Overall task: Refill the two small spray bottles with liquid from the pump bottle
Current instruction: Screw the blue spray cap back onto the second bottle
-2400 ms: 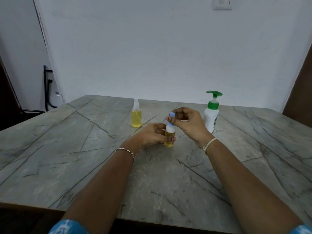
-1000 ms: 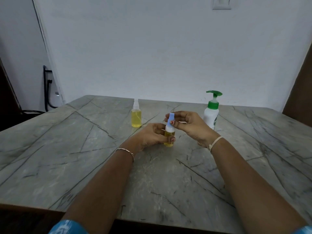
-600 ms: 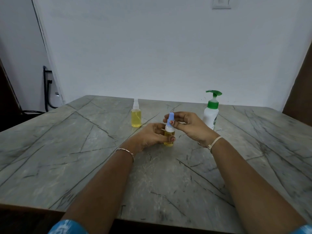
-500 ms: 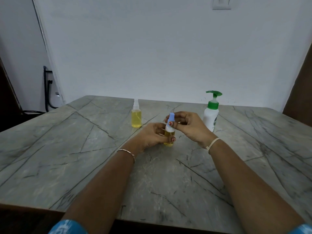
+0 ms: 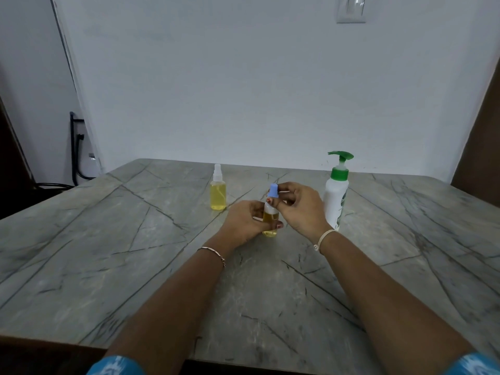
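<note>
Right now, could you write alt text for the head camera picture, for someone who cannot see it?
Two bare hands work on a small spray bottle of yellow liquid on a grey stone table: the left hand grips its body, the right hand pinches its blue cap. A second spray bottle stands behind to the left, a green-topped pump bottle to the right.

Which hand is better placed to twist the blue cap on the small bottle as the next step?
The right hand, probably. Its fingertips already pinch the blue cap, while the left hand wraps the body of the small bottle and steadies it on the table.
</note>
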